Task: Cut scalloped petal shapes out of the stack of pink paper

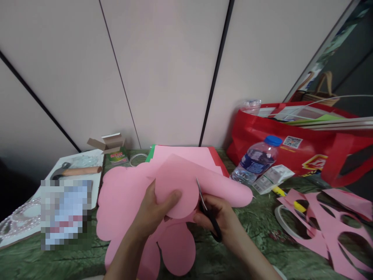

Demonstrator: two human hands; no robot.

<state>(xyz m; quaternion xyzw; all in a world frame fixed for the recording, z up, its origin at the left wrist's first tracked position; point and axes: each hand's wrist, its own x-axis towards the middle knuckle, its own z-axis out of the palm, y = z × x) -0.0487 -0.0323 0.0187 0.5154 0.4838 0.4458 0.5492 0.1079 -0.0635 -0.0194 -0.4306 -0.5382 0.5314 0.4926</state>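
Observation:
A sheet of pink paper [176, 177] is pinched in my left hand [159, 204], the thumb pressed on its rounded front part. My right hand [215, 214] grips black-handled scissors [211, 219], whose blades stand at the right edge of that rounded part. From there the sheet runs off to the right in a curled strip [230, 188]. Beneath and to the left of my hands lie pink scalloped paper shapes [122, 202], and a pink paper circle [178, 249] lies just below them. Part of the scissor blades is hidden by the paper.
Behind lies a stack of pink sheets [186, 153]. To the right are a water bottle [256, 159], a small white box [274, 179], a red bag [262, 124] and pink paper offcuts with holes [326, 237]. A hammer [75, 171] and an open carton [116, 151] are at left.

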